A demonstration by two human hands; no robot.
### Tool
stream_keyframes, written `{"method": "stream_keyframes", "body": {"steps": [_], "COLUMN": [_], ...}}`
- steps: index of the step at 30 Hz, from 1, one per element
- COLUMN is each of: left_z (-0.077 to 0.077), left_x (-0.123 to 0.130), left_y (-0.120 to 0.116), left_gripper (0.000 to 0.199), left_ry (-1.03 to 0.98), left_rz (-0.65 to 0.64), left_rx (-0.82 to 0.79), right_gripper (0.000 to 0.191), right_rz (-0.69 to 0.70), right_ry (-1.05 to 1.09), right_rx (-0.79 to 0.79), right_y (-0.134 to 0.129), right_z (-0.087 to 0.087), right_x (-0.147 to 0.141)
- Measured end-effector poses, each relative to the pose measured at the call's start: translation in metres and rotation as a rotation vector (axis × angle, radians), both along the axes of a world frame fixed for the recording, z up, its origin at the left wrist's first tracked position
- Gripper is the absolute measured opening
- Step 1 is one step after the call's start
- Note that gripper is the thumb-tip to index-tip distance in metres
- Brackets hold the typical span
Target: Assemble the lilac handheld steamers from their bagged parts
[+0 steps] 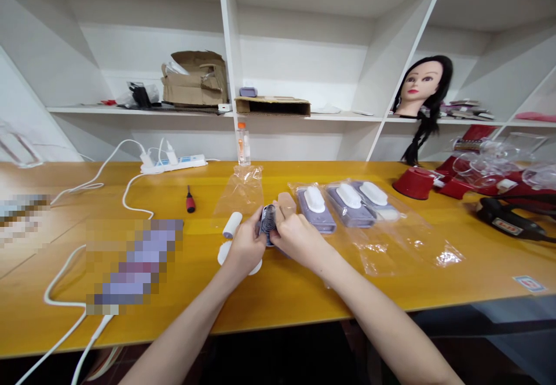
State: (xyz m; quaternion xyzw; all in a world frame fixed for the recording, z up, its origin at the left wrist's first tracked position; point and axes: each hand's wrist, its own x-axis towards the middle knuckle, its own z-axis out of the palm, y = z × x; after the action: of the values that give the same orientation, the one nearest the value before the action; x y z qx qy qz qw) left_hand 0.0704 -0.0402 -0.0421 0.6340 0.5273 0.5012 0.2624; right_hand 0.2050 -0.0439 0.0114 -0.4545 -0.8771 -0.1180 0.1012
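Gripped firmly between the left hand (245, 245) and the right hand (297, 237), a dark metal coil (268, 224), at the left hand's 2 o'clock, the right's 9 o'clock; a white roller (231, 224) at the left hand's 11 o'clock; a bagged lilac device (315, 208) at the right's 1 o'clock

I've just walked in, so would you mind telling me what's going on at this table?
A person is holding a coiled metal part between their left hand and right hand. A white roller lies beside the left hand. Three purple devices with white tops sit in clear plastic bags to the right, on the yellow table.
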Motion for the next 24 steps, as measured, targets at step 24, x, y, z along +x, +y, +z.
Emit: {"method": "stream_keyframes", "body": {"steps": [24], "left_z": [-0.0025], "left_x": [0.002], "left_y": [0.0004], "left_gripper": [0.046], "left_ry": [-0.14], "left_rz": [-0.143], "left_rx": [0.063], "right_gripper": [0.038], "right_rz": [0.065], "right_ry": [0.056], "right_rx": [-0.023], "right_y": [0.0013], "right_z": [0.0062], "right_x": [0.008]}}
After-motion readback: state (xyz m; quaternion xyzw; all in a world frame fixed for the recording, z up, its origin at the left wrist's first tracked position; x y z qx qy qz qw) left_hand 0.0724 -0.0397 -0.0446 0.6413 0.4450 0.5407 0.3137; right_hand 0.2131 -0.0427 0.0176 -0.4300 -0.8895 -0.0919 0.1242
